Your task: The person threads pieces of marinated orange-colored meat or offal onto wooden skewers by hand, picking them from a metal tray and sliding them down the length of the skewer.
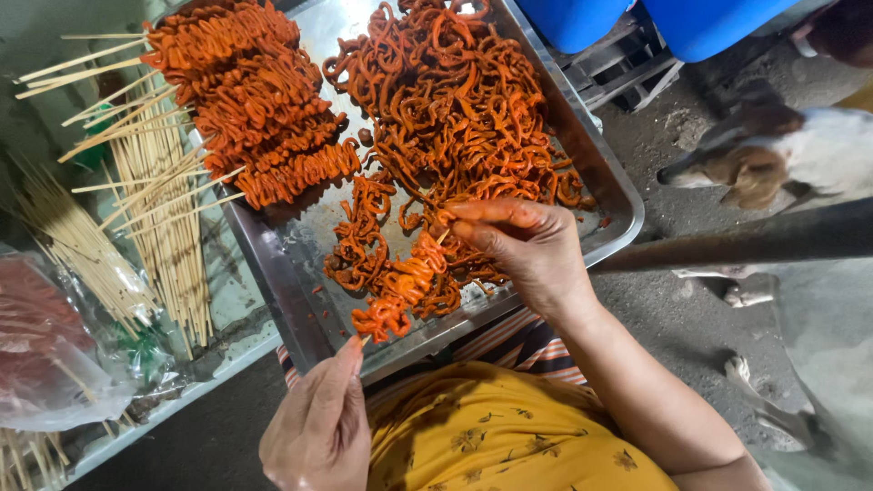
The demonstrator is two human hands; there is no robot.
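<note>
Two hands are seen from the head camera over a steel tray (615, 195). A half-threaded skewer (396, 289) of orange marinated strips is gripped at its lower end by the left hand (320, 423), fingers closed on the stick. The tip is pinched by the right hand (529, 247). Finished skewers (259, 100) are stacked at the tray's far left, loose strips (464, 109) heaped beside them.

Blue barrels (637, 18), a brown-and-white dog (773, 159) — bare bamboo sticks (168, 227) beside clear plastic bags (45, 355)
</note>
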